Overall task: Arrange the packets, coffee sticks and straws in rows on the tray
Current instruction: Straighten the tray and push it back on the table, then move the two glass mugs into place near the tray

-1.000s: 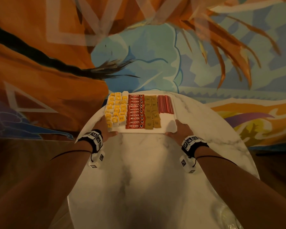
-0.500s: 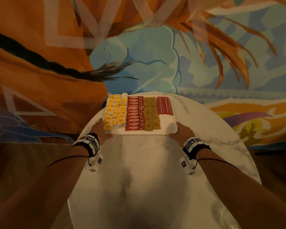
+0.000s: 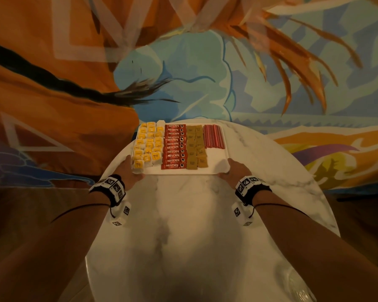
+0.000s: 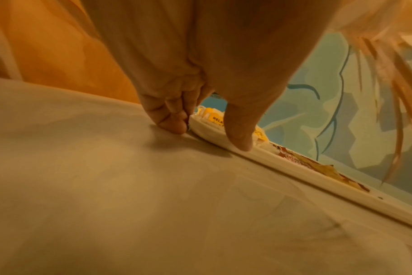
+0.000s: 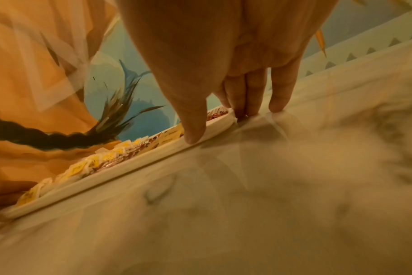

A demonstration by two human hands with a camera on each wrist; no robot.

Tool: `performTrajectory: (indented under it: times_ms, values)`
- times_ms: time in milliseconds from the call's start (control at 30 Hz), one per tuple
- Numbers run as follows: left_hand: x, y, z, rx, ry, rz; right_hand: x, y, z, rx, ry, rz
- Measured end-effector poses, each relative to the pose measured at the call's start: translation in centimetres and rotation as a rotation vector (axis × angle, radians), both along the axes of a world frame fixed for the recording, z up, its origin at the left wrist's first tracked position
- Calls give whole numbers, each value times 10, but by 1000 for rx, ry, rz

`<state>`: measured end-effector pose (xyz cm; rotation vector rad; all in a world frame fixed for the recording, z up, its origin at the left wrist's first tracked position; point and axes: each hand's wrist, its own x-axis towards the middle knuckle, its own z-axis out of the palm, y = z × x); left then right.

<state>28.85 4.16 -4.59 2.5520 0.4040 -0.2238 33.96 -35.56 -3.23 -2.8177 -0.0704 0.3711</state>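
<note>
A white tray [image 3: 215, 168] lies on the far part of the round marble table. It carries rows of yellow packets [image 3: 148, 144], red Nescafe coffee sticks [image 3: 174, 147], brown packets [image 3: 195, 147] and red straws [image 3: 213, 136]. My left hand [image 3: 129, 168] holds the near-left corner, its thumb [image 4: 240, 134] on the rim [image 4: 318, 178] and its curled fingers [image 4: 169, 119] against the left edge. My right hand [image 3: 236, 168] holds the near-right corner. Its thumb [image 5: 193, 128] lies on the rim [image 5: 129, 167] and its fingers [image 5: 252, 100] reach down along the right edge to the tabletop.
The marble table [image 3: 194, 236] stretches bare between the tray and me. Something clear and glassy [image 3: 297, 286] sits at its near right edge. The tray's far side is close to the table's far edge, with a painted mural beyond.
The tray and both hands have shifted a little to the left in the head view. Both grips look the same.
</note>
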Motion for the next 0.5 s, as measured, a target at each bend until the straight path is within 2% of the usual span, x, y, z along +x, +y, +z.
performTrajectory:
  times_ms: [200,367,500]
  values:
    - [-10,-7,3,-63,54,148,3,-5,34,-51,116,38]
    - [-36,-25,-7,-113,44,163,-10,-32,108,38,98,117]
    - [-62,-74,26,-111,-67,185,-40,-65,167,124,48,186]
